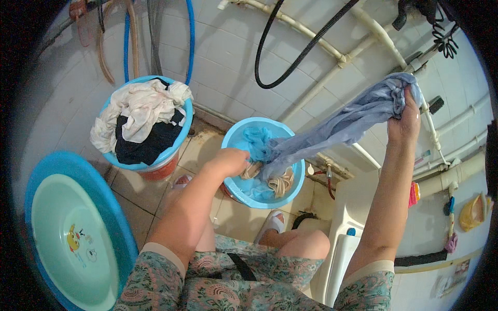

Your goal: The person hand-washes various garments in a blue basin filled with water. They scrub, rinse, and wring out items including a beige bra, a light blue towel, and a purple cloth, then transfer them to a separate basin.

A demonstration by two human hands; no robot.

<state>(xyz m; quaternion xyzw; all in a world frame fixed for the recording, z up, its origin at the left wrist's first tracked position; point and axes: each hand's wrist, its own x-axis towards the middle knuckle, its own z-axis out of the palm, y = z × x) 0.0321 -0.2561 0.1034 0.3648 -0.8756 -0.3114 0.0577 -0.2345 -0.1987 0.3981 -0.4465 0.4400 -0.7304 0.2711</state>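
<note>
My right hand (407, 122) is raised at the right, its fingers closed round one end of a wet, bunched grey-blue garment (332, 129). The garment slants down and left into a light blue basin (296, 187) on the floor. Over the basin's left side is my left hand (234, 161), fingers curled in, beside the cloth; what they grip is hidden. In the basin lie a bright blue cloth (258, 140) and a beige cloth (281, 183).
A blue-rimmed bucket (189, 122) heaped with white clothes (142, 106) and black clothes (148, 142) stands left. Nearer, a pale green basin (57, 243) leans with a larger blue basin (57, 160). Pipes (316, 93) and a black hose (298, 65) run along the tiled wall. A white fixture (345, 212) stands right.
</note>
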